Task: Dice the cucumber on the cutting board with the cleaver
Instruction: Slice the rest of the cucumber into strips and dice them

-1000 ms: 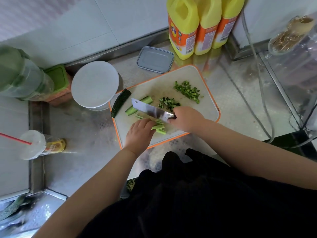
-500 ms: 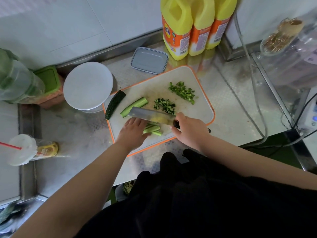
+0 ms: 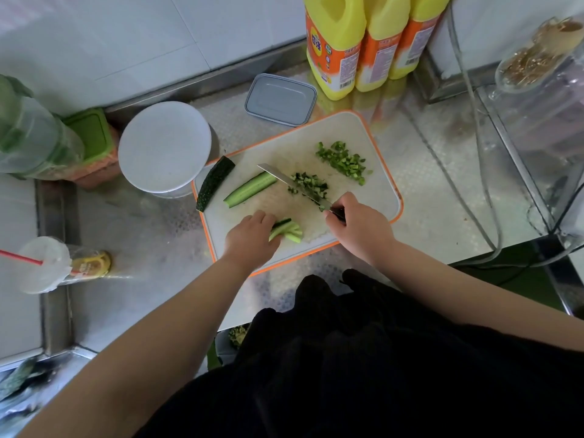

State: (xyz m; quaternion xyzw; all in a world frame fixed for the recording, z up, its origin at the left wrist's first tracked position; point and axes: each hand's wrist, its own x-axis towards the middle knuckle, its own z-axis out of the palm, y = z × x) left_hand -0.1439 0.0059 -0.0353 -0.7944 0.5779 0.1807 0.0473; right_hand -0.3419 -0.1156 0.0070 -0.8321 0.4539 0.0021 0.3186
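1. The right hand [image 3: 357,226] had its fingers wrapped round the cleaver [image 3: 294,184] handle, blade pointing toward 10 o'clock.
2. The left hand [image 3: 252,238] pinned cucumber strips [image 3: 287,230] with curled fingers at the cutting board [image 3: 376,197]'s 6 o'clock edge.
3. Diced cucumber [image 3: 343,162] lay at 1 o'clock; a cucumber half [image 3: 249,189] lay toward 9 o'clock, all on the desk [image 3: 142,248].

The right hand [image 3: 357,226] covers the cleaver [image 3: 294,184] handle, and the left hand [image 3: 251,238] hides the near ends of the cucumber strips [image 3: 286,230] at 6 o'clock on the cutting board [image 3: 379,172]. The yellow bottles [image 3: 373,39] at 12 o'clock are cut off by the top edge, their label print too small to read
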